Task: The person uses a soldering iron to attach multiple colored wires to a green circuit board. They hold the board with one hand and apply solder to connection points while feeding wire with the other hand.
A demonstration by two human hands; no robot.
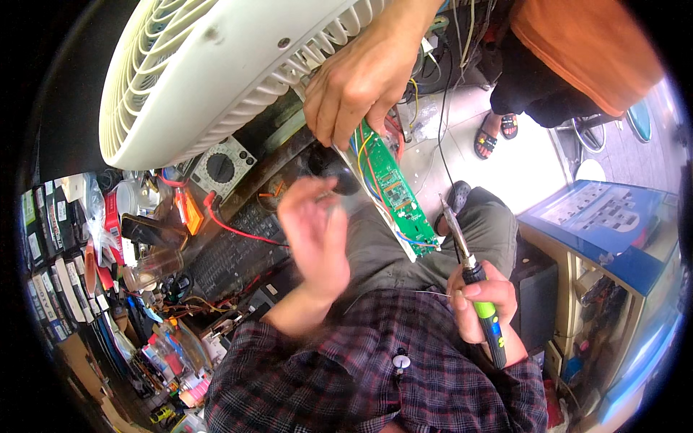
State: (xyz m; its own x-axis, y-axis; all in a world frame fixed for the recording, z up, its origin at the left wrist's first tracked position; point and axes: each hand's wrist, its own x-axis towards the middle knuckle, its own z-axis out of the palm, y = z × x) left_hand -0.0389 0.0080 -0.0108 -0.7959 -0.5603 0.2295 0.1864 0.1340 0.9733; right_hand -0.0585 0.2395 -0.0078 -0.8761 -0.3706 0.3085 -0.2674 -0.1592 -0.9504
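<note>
My right hand (485, 299) is closed round the black and green handle of a soldering iron (476, 278), its metal tip pointing up and away from me. A thin wire, perhaps solder, sticks out leftward from the same fingers. My left hand (315, 234) is raised left of the circuit board, blurred by motion, its thumb apart from loosely bent fingers and nothing visible in it. Between my hands and farther off is a long green circuit board (393, 191) with coloured wires in a white strip-like housing. Another person's hand (361, 86) grips its far end.
A large white fan (216, 79) fills the far left. Beyond my left hand lie a multimeter (222, 167) and a red cable (238, 229). Boxes and tools crowd the left side. A blue-topped glass cabinet (599, 224) stands right. A person in orange (588, 54) is at the far right.
</note>
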